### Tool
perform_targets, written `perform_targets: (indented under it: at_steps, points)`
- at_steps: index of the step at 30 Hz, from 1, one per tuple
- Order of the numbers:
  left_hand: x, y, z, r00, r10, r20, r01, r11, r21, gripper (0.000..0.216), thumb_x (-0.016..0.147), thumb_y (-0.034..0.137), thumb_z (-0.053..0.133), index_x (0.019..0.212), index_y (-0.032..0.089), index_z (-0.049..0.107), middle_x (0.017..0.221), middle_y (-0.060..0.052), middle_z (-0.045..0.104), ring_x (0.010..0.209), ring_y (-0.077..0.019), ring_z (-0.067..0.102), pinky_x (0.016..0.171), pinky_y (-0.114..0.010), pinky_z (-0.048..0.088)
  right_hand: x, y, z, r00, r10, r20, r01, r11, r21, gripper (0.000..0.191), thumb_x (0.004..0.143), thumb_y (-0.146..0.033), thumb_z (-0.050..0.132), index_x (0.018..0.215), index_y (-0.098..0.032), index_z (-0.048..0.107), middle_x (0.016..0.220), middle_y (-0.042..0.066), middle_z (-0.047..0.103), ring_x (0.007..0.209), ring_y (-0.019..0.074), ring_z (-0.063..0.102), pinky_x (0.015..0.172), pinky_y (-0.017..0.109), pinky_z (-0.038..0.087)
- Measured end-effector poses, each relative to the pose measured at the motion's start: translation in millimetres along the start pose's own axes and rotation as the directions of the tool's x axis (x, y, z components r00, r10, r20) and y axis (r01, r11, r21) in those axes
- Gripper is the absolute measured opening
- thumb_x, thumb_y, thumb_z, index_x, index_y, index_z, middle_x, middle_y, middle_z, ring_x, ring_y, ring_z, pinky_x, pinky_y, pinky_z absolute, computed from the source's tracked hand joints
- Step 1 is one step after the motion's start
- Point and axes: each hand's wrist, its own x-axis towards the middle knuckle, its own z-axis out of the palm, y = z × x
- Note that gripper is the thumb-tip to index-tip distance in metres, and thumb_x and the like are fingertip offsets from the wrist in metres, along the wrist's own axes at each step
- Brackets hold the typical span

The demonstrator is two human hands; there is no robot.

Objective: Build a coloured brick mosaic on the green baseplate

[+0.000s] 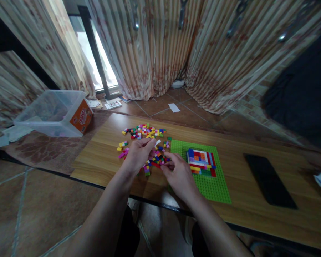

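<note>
My left hand [139, 152] is over the loose pile, its thumb and fingers pinched on a small white brick [157, 142]. At the pile's right side, my right hand [180, 174] has curled fingers, with the tips at the end of a long red brick [155, 165]. Under and around both hands lie many small toy bricks [147, 132] in mixed colours, some of them hidden by my fingers. Beside my right hand lies a green baseplate [219, 189]. On it is a layered brick build [200, 159] with red, white, blue, orange and yellow pieces.
The bricks lie on a low wooden table [96, 157]. A black flat object [270, 180] rests at its right. On the floor at the left stands a clear plastic bin [50, 126] with an orange label. Striped curtains [155, 53] hang behind, and white paper [173, 107] lies on the tiles.
</note>
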Motion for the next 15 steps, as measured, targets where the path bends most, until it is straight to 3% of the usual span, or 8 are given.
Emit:
perform_targets:
  at_steps: [5, 9, 12, 15]
  points:
    - [-2.4, -1.0, 1.8, 0.996, 0.011, 0.093, -0.013, 1.000, 0.025, 0.036, 0.078, 0.043, 0.065, 0.058, 0.014, 0.059, 0.049, 0.002, 0.053, 0.044, -0.0068, 0.047, 0.045, -0.018, 0.036, -2.0, -11.3, -15.3, 0.992, -0.073, -0.106, 0.077, 0.996, 0.037, 0.034, 0.085, -0.019, 0.055, 0.117, -0.024, 0.064, 0.114, 0.008, 0.065, 0.090, 0.0196, 0.065, 0.080, 0.035, 0.052]
    - [-5.5, -0.5, 6.3, 0.971, -0.034, 0.237, 0.033, 0.999, 0.010, 0.035, 0.077, 0.045, 0.066, 0.060, 0.014, 0.061, 0.051, 0.002, 0.054, 0.043, -0.0071, 0.048, 0.043, -0.018, 0.036, -4.1, -18.7, -33.8, 0.971, -0.124, -0.205, 0.132, 0.991, 0.026, 0.028, 0.089, -0.027, 0.054, 0.113, -0.026, 0.067, 0.111, 0.006, 0.066, 0.086, 0.0180, 0.063, 0.075, 0.032, 0.052]
    - [-9.3, 0.4, 14.7, 0.926, -0.068, 0.372, 0.066, 0.998, 0.020, 0.036, 0.078, 0.046, 0.067, 0.063, 0.014, 0.063, 0.052, 0.000, 0.057, 0.045, -0.0077, 0.051, 0.044, -0.018, 0.038, -6.6, -17.0, -46.1, 0.973, -0.154, -0.174, 0.158, 0.987, 0.010, 0.023, 0.088, -0.030, 0.057, 0.108, -0.027, 0.070, 0.102, 0.004, 0.067, 0.084, 0.0176, 0.063, 0.075, 0.032, 0.051]
    - [-14.3, 0.7, 28.7, 0.904, -0.053, 0.425, 0.056, 0.998, 0.006, 0.036, 0.078, 0.045, 0.067, 0.061, 0.014, 0.063, 0.051, 0.001, 0.056, 0.045, -0.0072, 0.050, 0.045, -0.018, 0.039, -10.6, -10.9, -58.0, 0.979, -0.138, -0.151, 0.141, 0.990, 0.012, 0.018, 0.089, -0.032, 0.058, 0.099, -0.028, 0.072, 0.091, 0.002, 0.068, 0.084, 0.0179, 0.062, 0.076, 0.033, 0.049]
